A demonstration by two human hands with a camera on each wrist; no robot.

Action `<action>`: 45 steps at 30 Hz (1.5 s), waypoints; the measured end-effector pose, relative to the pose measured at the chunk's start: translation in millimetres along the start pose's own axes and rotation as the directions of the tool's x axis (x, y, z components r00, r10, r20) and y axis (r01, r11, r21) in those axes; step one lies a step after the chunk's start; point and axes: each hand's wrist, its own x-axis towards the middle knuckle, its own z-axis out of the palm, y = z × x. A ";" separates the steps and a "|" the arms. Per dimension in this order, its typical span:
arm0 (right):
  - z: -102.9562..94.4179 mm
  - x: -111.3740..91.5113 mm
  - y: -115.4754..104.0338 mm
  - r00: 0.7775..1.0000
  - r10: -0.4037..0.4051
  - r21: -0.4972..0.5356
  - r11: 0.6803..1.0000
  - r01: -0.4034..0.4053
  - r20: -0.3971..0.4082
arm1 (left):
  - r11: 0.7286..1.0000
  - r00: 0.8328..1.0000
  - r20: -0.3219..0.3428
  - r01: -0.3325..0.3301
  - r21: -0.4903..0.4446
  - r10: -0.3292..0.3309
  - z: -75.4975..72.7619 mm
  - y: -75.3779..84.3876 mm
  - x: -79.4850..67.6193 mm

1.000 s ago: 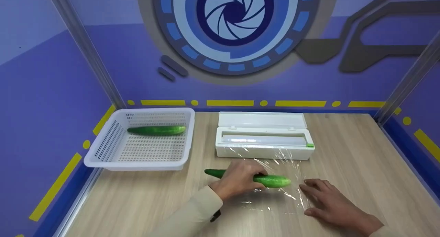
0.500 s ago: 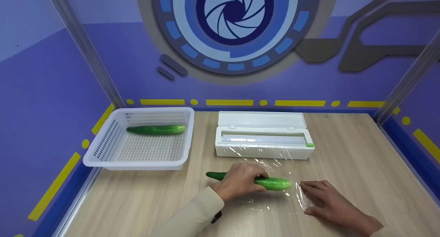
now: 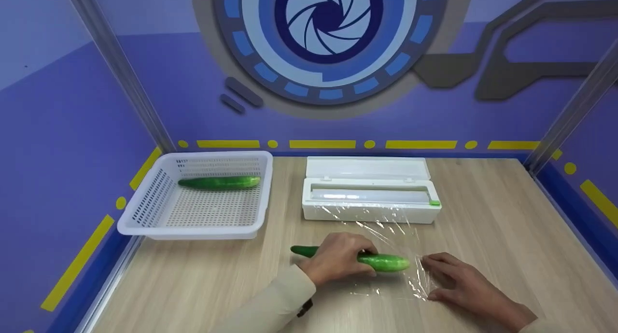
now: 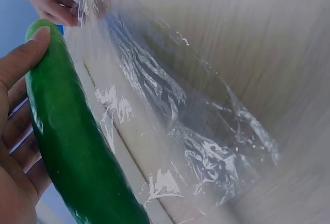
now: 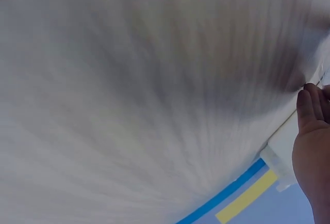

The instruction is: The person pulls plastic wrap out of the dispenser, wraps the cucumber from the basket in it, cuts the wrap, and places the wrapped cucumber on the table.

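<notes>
On the table [image 3: 483,217], near its front edge: one cucumber [image 3: 381,262], long, smooth and glossy green, tapered to a dark tip at the left, lying crosswise on a sheet of cling film [image 3: 386,236]. My left hand [image 3: 338,258] curls over its middle, fingers wrapped round it. Film: clear, thin, wrinkled, catching bright glints; drawn forward from a white rectangular dispenser box [image 3: 369,198] with its lid open and a small green slider at the right end. My right hand [image 3: 458,280] lies flat, fingers straight, pressing the film's right edge to the wood-grain surface. Left of the box: white perforated plastic basket [image 3: 145,212], a second cucumber [image 3: 219,182] inside along its far wall. Against a second ago, the held cucumber sits slightly nearer me; my right hand is unmoved.
</notes>
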 end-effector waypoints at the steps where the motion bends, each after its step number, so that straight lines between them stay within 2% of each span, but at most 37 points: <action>1: 0.4 -0.4 0.6 1.000 0.001 0.001 1.000 -0.001 -0.008 | 1.000 1.000 0.000 0.004 -0.002 -0.004 1.1 -0.2 -0.1; 8: 3.2 -4.0 3.3 0.999 0.034 0.030 0.999 -0.032 -0.042 | 0.999 1.000 0.022 0.020 -0.028 -0.020 7.7 -1.4 -0.1; 18: 4.6 -4.9 3.0 0.996 0.072 0.104 0.992 -0.066 -0.055 | 0.999 0.999 0.039 0.008 -0.042 -0.007 16.9 4.0 3.6; 30: 1.4 -4.6 0.1 0.995 0.096 0.095 0.991 -0.094 -0.013 | 0.998 0.998 0.057 -0.002 -0.055 0.005 29.8 12.3 13.3; 42: 0.7 -4.4 0.0 0.994 0.109 0.061 0.992 -0.109 0.005 | 0.997 0.999 0.052 0.009 -0.076 -0.005 41.7 13.8 20.2; 45: 0.3 -4.4 -0.8 0.991 0.133 0.056 0.989 -0.134 0.025 | 0.997 0.998 0.059 0.010 -0.075 -0.005 44.9 14.5 22.3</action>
